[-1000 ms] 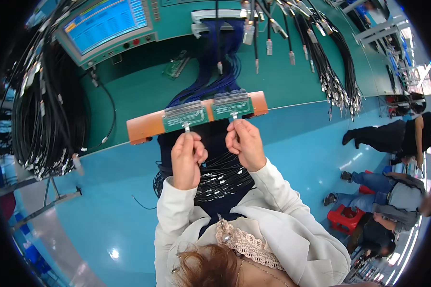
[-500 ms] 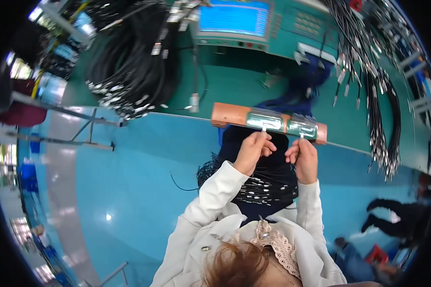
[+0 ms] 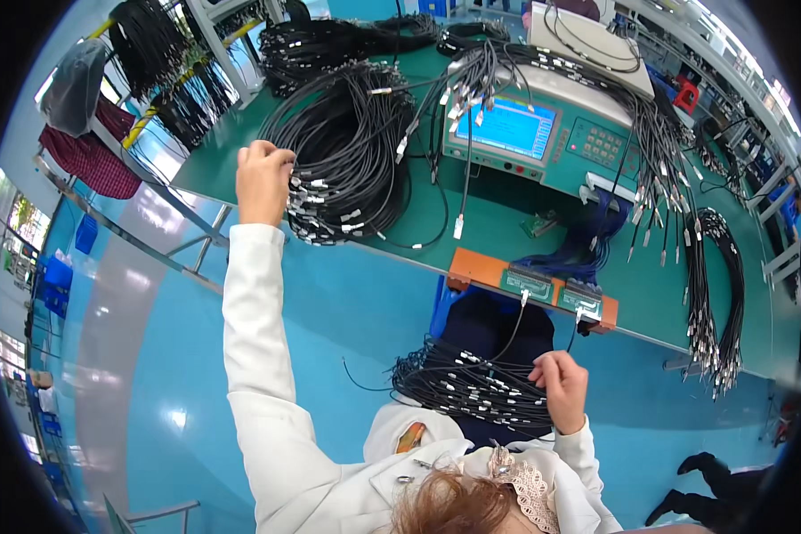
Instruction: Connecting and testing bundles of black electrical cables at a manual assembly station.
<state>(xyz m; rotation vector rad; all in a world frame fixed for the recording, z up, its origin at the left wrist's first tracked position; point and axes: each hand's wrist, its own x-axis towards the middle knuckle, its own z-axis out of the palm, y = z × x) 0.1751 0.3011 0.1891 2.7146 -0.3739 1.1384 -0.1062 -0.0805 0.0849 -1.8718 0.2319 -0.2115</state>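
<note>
My left hand [image 3: 265,181] is at the left edge of a large coil of black cables [image 3: 351,133] on the green table. Its fingers are bent together beside the coil's white-tipped ends, and what they hold is hidden. Over my lap, my right hand [image 3: 562,384] pinches at the right side of a bundle of black cables [image 3: 472,387] with pale connectors. An orange fixture [image 3: 473,267] on the table's front edge carries two green circuit boards. A white plug sits in the left board [image 3: 527,281], its cable running down to the lap. Another plug sits in the right board [image 3: 582,304].
Behind the fixture stands a green tester [image 3: 587,147] with a blue screen, joined by dark blue wires [image 3: 592,240]. More black cables [image 3: 716,294] hang over the table's right side. Metal rails [image 3: 165,254] and a dark red cloth [image 3: 93,156] are at left. Someone's dark-clothed legs [image 3: 712,485] show at lower right.
My left hand has gone from the left board far left to the cable coil. My right hand has come down from the right board to the lap bundle. The view has shifted.
</note>
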